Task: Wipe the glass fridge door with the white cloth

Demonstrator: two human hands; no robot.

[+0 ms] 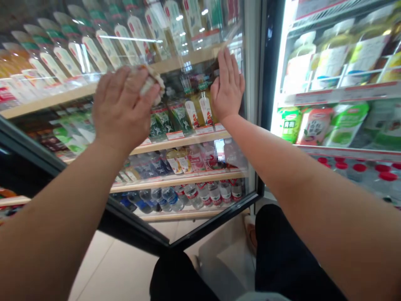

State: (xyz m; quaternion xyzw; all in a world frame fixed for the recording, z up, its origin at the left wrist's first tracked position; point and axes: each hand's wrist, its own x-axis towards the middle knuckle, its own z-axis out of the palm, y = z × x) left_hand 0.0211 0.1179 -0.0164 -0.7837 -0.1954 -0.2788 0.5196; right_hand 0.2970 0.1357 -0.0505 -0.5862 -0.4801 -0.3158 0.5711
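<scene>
A glass door (194,228) with a black frame stands swung out in front of me. My left hand (123,106) presses a crumpled, pale cloth (156,83) to the glass, fingers bent over it; most of the cloth is hidden under the palm. To the right, my right hand (228,85) lies against the pane near its frame, fingers stretched upward and holding nothing. Through or on the glass, rows of bottles (94,52) on wooden shelves show, partly blurred by reflections.
On the right, a lit cooler holds bottles (333,54), green and pink pouches (315,125) and red-capped bottles (359,171). A black door frame edge (138,228) crosses low in front of me. Below are pale floor tiles (97,255) and my dark-trousered legs (178,278).
</scene>
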